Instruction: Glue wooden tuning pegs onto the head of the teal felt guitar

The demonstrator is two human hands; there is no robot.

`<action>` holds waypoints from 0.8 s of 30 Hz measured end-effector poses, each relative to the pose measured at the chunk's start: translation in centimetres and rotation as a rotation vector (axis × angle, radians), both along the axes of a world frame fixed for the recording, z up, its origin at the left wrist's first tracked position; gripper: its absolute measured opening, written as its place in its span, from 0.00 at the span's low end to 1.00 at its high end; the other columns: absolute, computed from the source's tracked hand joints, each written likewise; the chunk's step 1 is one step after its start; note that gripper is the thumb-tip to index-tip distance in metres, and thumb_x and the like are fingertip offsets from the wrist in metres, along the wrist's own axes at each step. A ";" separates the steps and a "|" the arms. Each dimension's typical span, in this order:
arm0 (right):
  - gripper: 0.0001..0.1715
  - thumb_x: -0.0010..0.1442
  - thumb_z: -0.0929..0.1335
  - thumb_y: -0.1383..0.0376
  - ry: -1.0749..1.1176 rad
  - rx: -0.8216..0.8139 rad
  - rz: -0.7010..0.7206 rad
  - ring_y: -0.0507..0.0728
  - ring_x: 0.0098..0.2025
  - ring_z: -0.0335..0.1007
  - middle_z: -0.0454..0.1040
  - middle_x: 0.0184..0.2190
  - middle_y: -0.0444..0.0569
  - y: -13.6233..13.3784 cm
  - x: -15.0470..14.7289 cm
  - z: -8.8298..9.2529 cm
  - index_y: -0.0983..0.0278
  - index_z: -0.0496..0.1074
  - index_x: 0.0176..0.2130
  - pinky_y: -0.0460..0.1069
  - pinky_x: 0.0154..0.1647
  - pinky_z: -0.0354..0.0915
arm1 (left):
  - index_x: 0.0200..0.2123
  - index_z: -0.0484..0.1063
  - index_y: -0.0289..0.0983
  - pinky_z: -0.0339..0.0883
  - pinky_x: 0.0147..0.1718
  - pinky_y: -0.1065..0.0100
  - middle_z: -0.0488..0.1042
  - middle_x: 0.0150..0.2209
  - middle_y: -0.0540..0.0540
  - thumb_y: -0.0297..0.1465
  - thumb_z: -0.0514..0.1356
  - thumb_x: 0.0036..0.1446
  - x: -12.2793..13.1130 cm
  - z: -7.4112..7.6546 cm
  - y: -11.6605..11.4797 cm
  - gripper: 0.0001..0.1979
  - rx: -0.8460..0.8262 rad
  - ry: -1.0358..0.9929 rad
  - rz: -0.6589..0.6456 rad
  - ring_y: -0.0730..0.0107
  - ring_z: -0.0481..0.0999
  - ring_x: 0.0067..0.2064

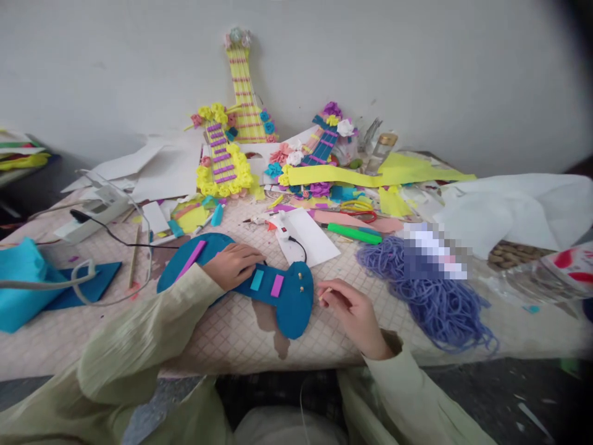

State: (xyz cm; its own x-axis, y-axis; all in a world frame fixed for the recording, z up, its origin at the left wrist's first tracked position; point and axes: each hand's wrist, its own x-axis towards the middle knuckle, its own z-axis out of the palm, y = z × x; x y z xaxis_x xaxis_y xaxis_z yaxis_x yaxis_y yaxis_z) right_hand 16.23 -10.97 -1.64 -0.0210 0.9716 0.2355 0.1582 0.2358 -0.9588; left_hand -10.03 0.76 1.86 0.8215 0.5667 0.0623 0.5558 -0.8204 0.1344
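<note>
A blue guitar-shaped foam cutout (291,296) lies flat on the table in front of me, with small purple and teal strips stuck on its neck. My left hand (234,264) rests on the middle of it, fingers curled down and pressing it to the table. My right hand (352,312) sits just right of the cutout's rounded end, fingers pinched on a small thin stick-like piece (324,292) that is too small to name.
A white glue gun (290,238) lies on white paper behind the cutout. Purple yarn (426,290) is heaped at right. Finished foam guitars (225,161) lean at the wall among scraps. Scissors (364,213), a green marker (354,233) and blue foam (28,281) lie around.
</note>
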 end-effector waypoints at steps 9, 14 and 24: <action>0.08 0.56 0.66 0.67 -0.199 0.076 -0.141 0.52 0.34 0.71 0.74 0.32 0.46 -1.6 -1.6 -1.2 0.60 0.70 0.39 0.48 0.36 0.67 | 0.57 0.58 0.36 0.44 0.56 0.46 0.60 0.58 0.37 0.55 0.55 0.45 2.6 -1.4 -6.5 0.41 0.048 -0.174 0.086 0.47 0.57 0.58; 0.03 0.55 0.66 0.69 -0.277 0.136 -0.169 0.54 0.36 0.71 0.75 0.33 0.47 -1.9 -2.4 -1.6 0.61 0.69 0.33 0.49 0.39 0.67 | 0.57 0.58 0.33 0.37 0.57 0.44 0.63 0.56 0.36 0.59 0.54 0.41 3.3 -2.7 -6.4 0.46 0.003 -0.231 0.115 0.45 0.59 0.57; 0.03 0.55 0.66 0.68 -0.394 0.190 -0.238 0.55 0.36 0.68 0.72 0.31 0.48 -1.4 -3.5 -1.5 0.61 0.70 0.33 0.52 0.38 0.67 | 0.57 0.58 0.34 0.37 0.57 0.44 0.63 0.56 0.37 0.58 0.54 0.41 3.1 -3.4 -6.2 0.46 -0.059 -0.271 0.114 0.46 0.58 0.57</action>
